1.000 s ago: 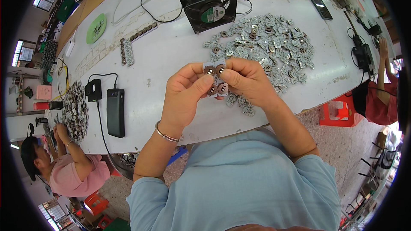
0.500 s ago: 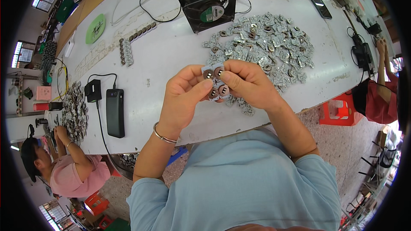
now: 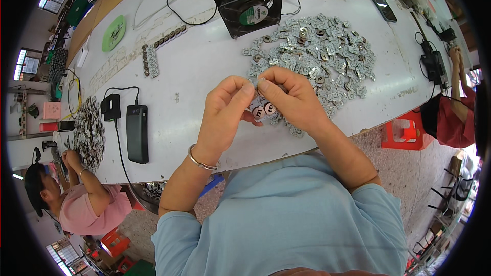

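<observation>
Both of my hands meet above the near side of the table. My left hand (image 3: 226, 107) is closed, thumb and fingers pinching small metal plates with round discs (image 3: 264, 110). Opposite it, my right hand (image 3: 294, 99) pinches the same pieces from the right, its thumb close to my left thumb. Two brownish discs with dark marks show below the thumbs; the upper part is covered by my fingertips. Just beyond and right of the hands spreads a heap of similar small silvery metal pieces (image 3: 332, 53).
A black fan (image 3: 249, 7) stands behind the heap. Left lie a row of assembled pieces (image 3: 151, 61), a green dish (image 3: 114, 33), a black power bank (image 3: 137, 134) and its cable. A phone (image 3: 379, 2) lies far right. A person in pink (image 3: 92, 204) works at left beside another heap.
My thumbs have moved up and closer together over the upper discs, covering them. The lower two discs stay in sight and have tilted slightly.
</observation>
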`<control>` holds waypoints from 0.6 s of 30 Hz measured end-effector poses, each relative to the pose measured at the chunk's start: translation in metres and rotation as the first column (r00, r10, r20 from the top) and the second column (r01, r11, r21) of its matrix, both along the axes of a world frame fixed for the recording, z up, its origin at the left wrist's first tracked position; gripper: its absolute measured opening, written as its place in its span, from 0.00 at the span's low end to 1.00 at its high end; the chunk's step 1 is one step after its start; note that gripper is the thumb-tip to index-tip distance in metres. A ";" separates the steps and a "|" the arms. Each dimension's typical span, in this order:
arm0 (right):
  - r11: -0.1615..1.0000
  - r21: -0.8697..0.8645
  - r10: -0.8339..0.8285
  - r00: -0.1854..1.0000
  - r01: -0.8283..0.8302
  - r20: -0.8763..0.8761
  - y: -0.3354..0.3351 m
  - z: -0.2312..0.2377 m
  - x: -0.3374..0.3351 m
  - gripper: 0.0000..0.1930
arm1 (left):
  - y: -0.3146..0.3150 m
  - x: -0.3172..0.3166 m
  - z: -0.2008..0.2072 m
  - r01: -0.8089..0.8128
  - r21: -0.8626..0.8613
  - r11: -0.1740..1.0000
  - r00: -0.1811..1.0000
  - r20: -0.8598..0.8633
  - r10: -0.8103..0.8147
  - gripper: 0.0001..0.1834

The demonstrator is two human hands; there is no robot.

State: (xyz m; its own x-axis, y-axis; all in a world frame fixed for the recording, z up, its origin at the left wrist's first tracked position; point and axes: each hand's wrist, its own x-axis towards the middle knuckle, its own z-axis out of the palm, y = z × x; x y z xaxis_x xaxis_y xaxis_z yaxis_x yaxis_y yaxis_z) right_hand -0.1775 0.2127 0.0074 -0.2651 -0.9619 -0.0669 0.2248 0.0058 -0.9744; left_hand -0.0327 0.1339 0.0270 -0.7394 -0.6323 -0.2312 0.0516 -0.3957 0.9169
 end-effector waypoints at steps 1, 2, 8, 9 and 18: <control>1.000 -0.030 -0.006 1.000 0.006 -0.010 0.000 -0.001 0.001 0.09 | 0.000 0.000 -0.001 -0.010 -0.047 0.999 1.000 0.011 0.010 0.09; 0.998 -0.059 -0.012 1.000 0.011 -0.020 0.000 -0.001 0.001 0.09 | 0.000 -0.001 -0.003 -0.019 -0.094 0.995 1.000 0.021 0.021 0.09; 1.000 0.012 -0.028 0.996 0.029 -0.085 0.000 0.002 0.003 0.08 | -0.002 -0.002 -0.007 -0.016 -0.089 0.996 1.000 -0.007 0.015 0.09; 0.999 0.013 -0.029 0.996 0.030 -0.084 0.000 0.002 0.003 0.08 | -0.001 -0.002 -0.007 -0.015 -0.089 0.996 1.000 -0.007 0.014 0.09; 0.998 -0.058 -0.012 0.997 0.008 -0.075 0.000 0.005 0.002 0.08 | -0.002 0.000 -0.004 -0.014 -0.146 0.989 0.999 -0.039 0.009 0.08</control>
State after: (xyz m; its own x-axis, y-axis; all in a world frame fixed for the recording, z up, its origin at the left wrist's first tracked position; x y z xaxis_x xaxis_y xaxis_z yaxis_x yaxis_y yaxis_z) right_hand -0.1753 0.2127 0.0121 -0.2767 -0.9609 0.0089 0.1508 -0.0526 -0.9872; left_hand -0.0327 0.1322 0.0228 -0.7384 -0.6657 -0.1077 0.0913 -0.2569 0.9621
